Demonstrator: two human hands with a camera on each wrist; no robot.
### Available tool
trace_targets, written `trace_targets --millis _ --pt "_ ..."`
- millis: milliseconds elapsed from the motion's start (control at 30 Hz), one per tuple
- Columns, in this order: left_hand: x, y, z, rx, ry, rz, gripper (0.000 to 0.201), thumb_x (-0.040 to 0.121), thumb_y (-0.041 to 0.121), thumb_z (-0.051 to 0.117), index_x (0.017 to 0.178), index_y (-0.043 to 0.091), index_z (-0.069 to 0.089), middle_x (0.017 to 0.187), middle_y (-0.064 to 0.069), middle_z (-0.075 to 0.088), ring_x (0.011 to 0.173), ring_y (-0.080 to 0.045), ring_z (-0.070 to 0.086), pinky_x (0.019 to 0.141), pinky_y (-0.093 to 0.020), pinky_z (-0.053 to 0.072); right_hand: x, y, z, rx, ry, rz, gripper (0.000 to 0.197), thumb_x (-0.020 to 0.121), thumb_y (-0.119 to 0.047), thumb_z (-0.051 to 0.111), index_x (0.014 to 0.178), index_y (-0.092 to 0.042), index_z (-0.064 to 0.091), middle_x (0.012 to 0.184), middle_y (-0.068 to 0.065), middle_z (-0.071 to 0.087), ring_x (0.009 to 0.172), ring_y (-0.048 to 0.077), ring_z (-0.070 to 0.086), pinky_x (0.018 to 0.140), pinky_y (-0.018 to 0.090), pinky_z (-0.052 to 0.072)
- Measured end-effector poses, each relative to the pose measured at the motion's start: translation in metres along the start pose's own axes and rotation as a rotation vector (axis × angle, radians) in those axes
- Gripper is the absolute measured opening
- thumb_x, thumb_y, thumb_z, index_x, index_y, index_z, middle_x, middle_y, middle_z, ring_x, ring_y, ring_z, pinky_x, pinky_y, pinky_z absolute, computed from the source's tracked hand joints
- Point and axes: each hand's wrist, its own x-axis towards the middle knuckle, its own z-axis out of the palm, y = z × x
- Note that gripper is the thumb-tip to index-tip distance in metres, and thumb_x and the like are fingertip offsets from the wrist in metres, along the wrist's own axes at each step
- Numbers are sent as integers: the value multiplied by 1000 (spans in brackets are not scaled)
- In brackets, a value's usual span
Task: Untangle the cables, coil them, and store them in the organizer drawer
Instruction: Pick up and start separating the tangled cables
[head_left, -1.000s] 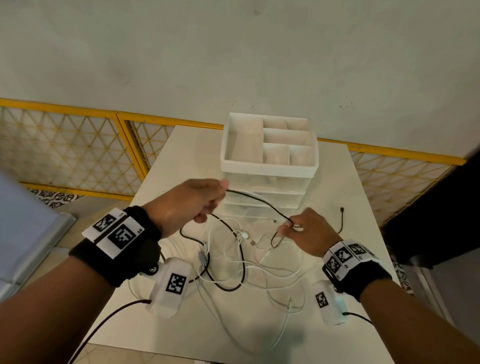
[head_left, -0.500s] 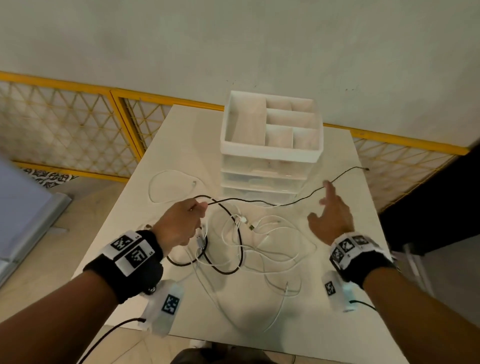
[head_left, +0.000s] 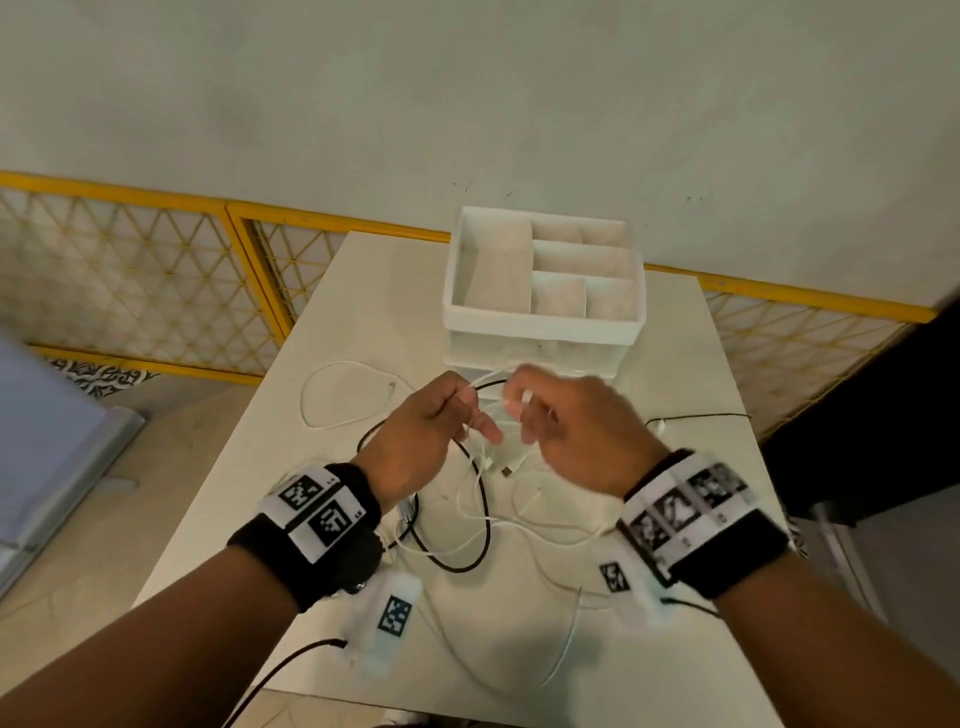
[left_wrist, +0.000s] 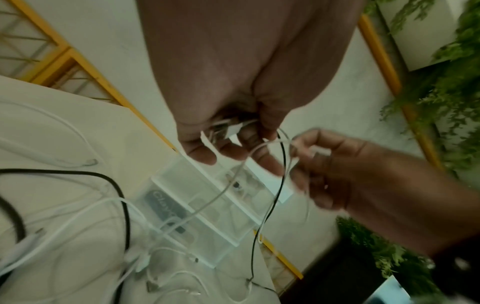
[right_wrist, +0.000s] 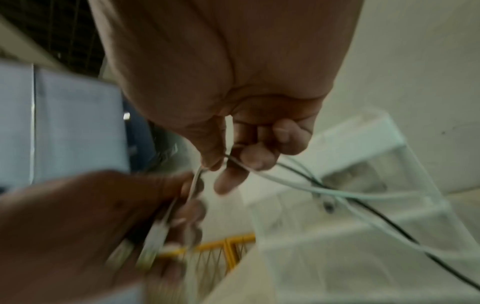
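Up above the middle of the white table (head_left: 363, 291), both hands meet just in front of the white plastic drawer organizer (head_left: 543, 325). The left hand (head_left: 421, 441) curls its fingers round thin white cable strands (left_wrist: 233, 128) and a thin black cable (left_wrist: 281, 164); the right hand (head_left: 582, 436) pinches a white strand (right_wrist: 249, 167) between thumb and fingertips, close beside the left. Below them, a tangle of white and black cables (head_left: 467, 519) lies spread on the table. A grey label on one clear drawer front (left_wrist: 166, 205) reads partly "Clavo"; the rest is blurred.
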Motion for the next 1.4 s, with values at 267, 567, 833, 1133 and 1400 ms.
trace_targets --millis 267,567,833,1133,1400 --pt "2 -1 -7 -330 -143 -182 29 104 31 43 84 12 50 54 8 40 53 -10 43 69 -31 46 11 21 -72 111 469 123 14 90 -41 66 84 -29 62 58 -5 59 58 11 53 66 33 48" --pt "11 7 -61 -445 111 -196 26 103 31 47 85 13 54 61 2 24 51 -12 17 39 -20 18 -11 151 -21 -75 245 690 26 84 -49 69 72 -27 74 95 11 74 95 35 68 82 33 51" --pt "10 -2 -61 -146 149 -228 37 92 41 62 73 9 58 53 4 20 50 -17 13 48 -25 18 17 131 -95 391 805 565 23 83 -41 64 81 -19 72 62 1 68 49 15 64 57 33 54" --pt "6 18 -47 -234 95 -186 32 103 32 48 88 5 57 48 3 34 42 -14 24 43 -26 27 -7 179 -37 115 159 700 56 77 -24 70 131 -32 58 132 5 64 98 32 70 88 44 57" --pt "7 50 -12 -97 -157 -167 16 102 13 48 96 3 58 57 2 40 44 -11 28 41 -20 22 -4 25 -33 496 140 26 46 78 -7 79 112 -35 65 112 -1 61 55 9 53 58 15 44"
